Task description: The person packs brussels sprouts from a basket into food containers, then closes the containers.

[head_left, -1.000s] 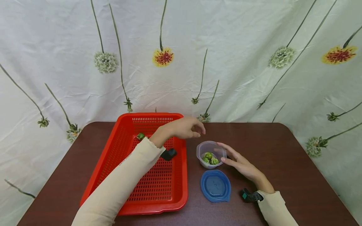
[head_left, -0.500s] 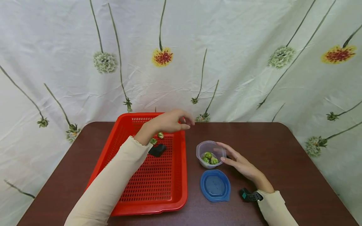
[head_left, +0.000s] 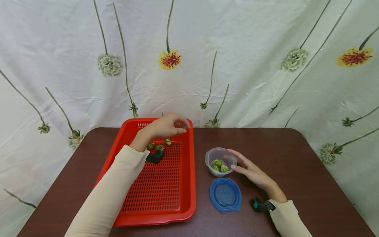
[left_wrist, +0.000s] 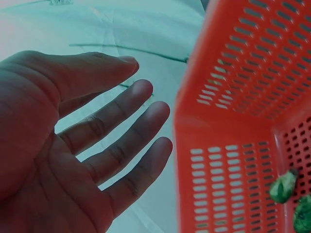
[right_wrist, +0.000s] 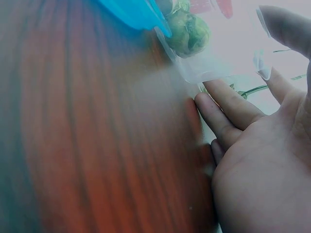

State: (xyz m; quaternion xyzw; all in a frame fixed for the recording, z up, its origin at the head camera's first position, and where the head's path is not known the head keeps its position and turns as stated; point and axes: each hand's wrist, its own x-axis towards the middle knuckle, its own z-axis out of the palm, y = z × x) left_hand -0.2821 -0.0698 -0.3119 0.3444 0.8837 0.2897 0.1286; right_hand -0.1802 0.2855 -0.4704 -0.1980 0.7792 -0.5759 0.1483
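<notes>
Red basket [head_left: 163, 192]: drawing empty, loosely curved left hand [head_left: 165, 125] back toward it, so closer to sprouts [head_left: 160, 147] inside; resting spread right hand [head_left: 250, 169] against bowl [head_left: 218, 153].

room type unclear, floral cloth backdrop [head_left: 237, 39], dark table [head_left: 266, 151]

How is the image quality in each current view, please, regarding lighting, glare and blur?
Head: fairly even light, the red plastic basket reasonably sharp; left wrist: teal cast over the flower-print cloth, the left hand dim; right wrist: pale glare washing out the clear plastic container, the wood-grain tabletop blurred and hazy.
</notes>
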